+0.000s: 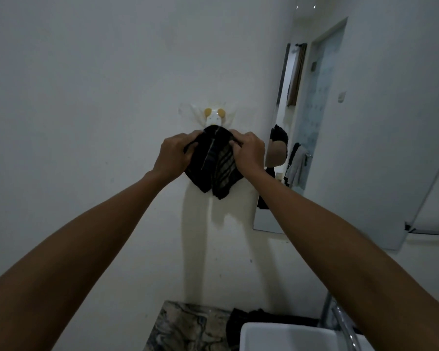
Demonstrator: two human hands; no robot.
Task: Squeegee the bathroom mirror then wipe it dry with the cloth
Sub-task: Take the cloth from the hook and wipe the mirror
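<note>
While both arms reach up and forward in the head view, the left hand and the right hand meet on the dark cloth, which hangs against the white wall. Left grip: fingers curled round the cloth's upper left edge, pinching the fabric. Right grip: fingers curled in on the upper right edge, holding it too. Just above the two grips sits a small white wall hook with two yellow round pads, and the top of the cloth bunches right beneath it; whether the cloth hangs on the hook or only touches it, I cannot tell. Below the grips the cloth droops in two folded lobes, striped on the right one, and under it a pale yellowish stain runs down the wall. Off to the right of the right grip, the bathroom mirror stands on the wall at a slant to the camera, well apart from the cloth, its glass showing a doorway and hanging towels. Far below the grips, near the bottom edge, a marbled counter carries a white basin, with a dark bundle of fabric lying just beside the basin's left rim and a chrome tap to its right.
</note>
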